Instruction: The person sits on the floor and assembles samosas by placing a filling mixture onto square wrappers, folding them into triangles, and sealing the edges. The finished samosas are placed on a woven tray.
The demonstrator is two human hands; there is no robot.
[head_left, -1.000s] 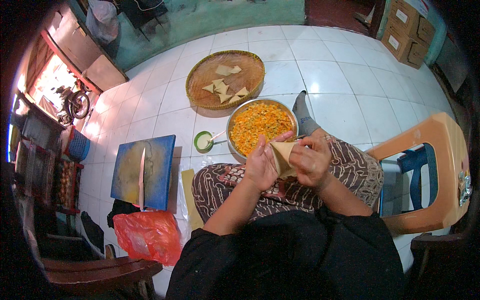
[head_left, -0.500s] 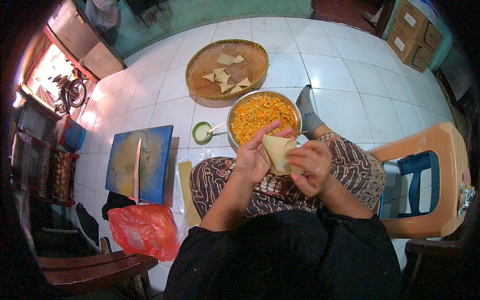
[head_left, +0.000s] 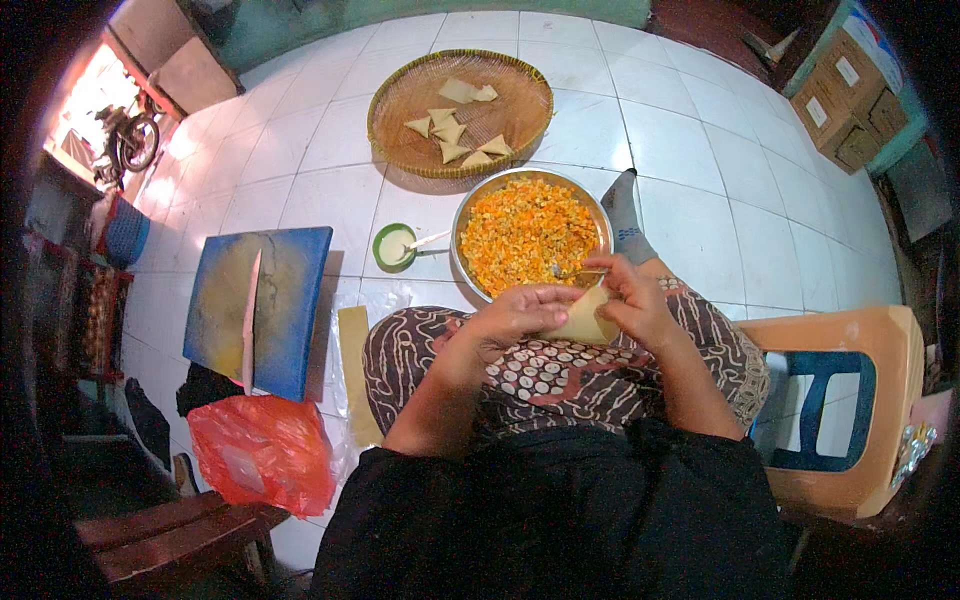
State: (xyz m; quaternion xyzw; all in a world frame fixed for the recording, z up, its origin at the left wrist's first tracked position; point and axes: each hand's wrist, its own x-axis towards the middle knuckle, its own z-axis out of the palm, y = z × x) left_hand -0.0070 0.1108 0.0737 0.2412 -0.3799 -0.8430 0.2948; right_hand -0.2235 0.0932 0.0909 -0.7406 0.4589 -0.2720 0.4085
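Note:
A folded pale-yellow pastry wrapper [head_left: 587, 320] is held above my lap. My left hand [head_left: 515, 318] grips its left side between thumb and fingers. At its right edge my right hand [head_left: 640, 305] has its fingers bent round the wrapper, the upper ones beside a thin spoon handle. That spoon [head_left: 562, 271] rests in a round metal bowl [head_left: 456, 245] heaped with orange and pale diced filling [head_left: 525, 230]. Whether the right fingers touch the handle, I cannot tell. Beyond the bowl, a woven tray [head_left: 400, 160] carries several folded triangular pastries [head_left: 447, 130].
Left of the bowl is a small green bowl [head_left: 394, 247] of white paste with a white-handled utensil. A knife [head_left: 251, 320] lies on a blue cutting board [head_left: 310, 300]. Wrapper sheets [head_left: 355, 370] and a red plastic bag [head_left: 262, 450] lie nearer. An orange plastic stool [head_left: 890, 400] stands right.
My right hand has moved up to the wrapper's upper right edge, near the spoon handle. The wrapper has tilted from an upright cone to a flatter position. The view has shifted slightly.

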